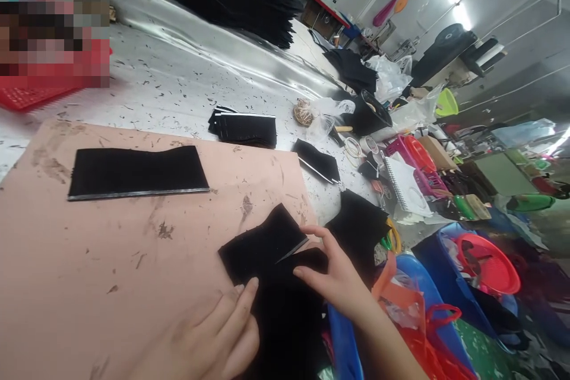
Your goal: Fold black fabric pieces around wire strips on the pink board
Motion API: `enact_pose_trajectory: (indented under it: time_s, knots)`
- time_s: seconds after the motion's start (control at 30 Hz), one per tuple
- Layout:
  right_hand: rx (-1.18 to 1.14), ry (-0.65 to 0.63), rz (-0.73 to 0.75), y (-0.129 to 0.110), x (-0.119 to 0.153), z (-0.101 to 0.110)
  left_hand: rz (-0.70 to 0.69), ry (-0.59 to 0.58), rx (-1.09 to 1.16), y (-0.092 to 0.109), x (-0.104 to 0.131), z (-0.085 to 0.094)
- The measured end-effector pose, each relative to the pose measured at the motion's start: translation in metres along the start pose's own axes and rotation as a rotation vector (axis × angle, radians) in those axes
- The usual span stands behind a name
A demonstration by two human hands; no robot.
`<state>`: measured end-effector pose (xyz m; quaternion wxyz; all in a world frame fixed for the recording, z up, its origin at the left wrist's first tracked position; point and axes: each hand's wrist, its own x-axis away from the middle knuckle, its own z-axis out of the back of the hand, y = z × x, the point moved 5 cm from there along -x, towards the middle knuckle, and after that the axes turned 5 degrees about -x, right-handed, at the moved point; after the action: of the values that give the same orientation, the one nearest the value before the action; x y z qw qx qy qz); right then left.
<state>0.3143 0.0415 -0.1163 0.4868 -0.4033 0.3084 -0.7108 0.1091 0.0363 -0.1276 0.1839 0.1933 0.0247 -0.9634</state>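
Observation:
A small black fabric piece (262, 242) with a thin pale strip along one edge lies at the front right of the pink board. It overlaps a larger black cloth (285, 326) that hangs toward me over the table edge. My right hand (336, 270) curls its thumb and index finger around the right end of the black fabric. Close to the near edge, my left hand (222, 329) has its fingers bent together at the black cloth; part of its grip is hidden. Another black fabric piece (139, 172), edged with a grey strip, rests flat at the board's left.
Behind the pink board (111, 249) sit stacked black pieces (247, 127) and a smaller black bundle (318, 160). A spiral notebook (405, 187) is to the right. Blue bins (409, 267) stand below the table edge. A red basket (40, 92) is at far left.

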Motion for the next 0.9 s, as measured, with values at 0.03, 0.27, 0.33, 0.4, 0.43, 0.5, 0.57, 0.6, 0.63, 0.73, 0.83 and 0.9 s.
enact_pose_trajectory:
  time_s: [0.03, 0.27, 0.33, 0.4, 0.43, 0.5, 0.57, 0.6, 0.63, 0.73, 0.83, 0.9]
  knots:
    - [0.002, -0.006, 0.008, -0.001, -0.001, 0.0, 0.002, -0.003, 0.008, 0.0, -0.001, -0.001]
    - [0.086, -0.03, 0.01, -0.008, -0.007, -0.001, -0.007, -0.058, -0.012, 0.006, -0.014, -0.006]
    - [0.126, -0.045, 0.014, -0.009, -0.008, -0.001, -0.009, -0.079, 0.001, 0.009, -0.021, -0.012]
    - [0.186, -0.043, 0.033, -0.009, -0.01, 0.002, -0.005, -0.096, 0.023, 0.011, -0.029, -0.018]
    - [0.21, -0.03, 0.038, -0.008, -0.011, 0.004, -0.005, -0.099, 0.031, 0.012, -0.033, -0.02]
    - [0.205, 0.021, 0.044, -0.004, -0.014, 0.011, -0.011, -0.097, 0.027, 0.013, -0.041, -0.023]
    - [0.13, 0.07, 0.05, 0.001, -0.018, 0.019, -0.025, -0.074, 0.003, 0.012, -0.047, -0.021]
    - [0.085, 0.082, 0.055, 0.004, -0.019, 0.022, -0.034, -0.059, -0.01, 0.011, -0.049, -0.019]
    - [0.047, 0.087, 0.06, 0.006, -0.021, 0.024, -0.041, -0.047, -0.021, 0.009, -0.05, -0.017]
    - [-0.012, 0.075, 0.04, 0.012, -0.024, 0.027, -0.066, -0.046, -0.031, 0.005, -0.053, -0.011]
    - [-0.039, 0.061, 0.025, 0.012, -0.027, 0.028, -0.07, -0.058, -0.031, 0.001, -0.052, -0.007]
    - [-0.056, 0.05, 0.021, 0.011, -0.029, 0.028, -0.065, -0.05, -0.031, 0.0, -0.049, -0.007]
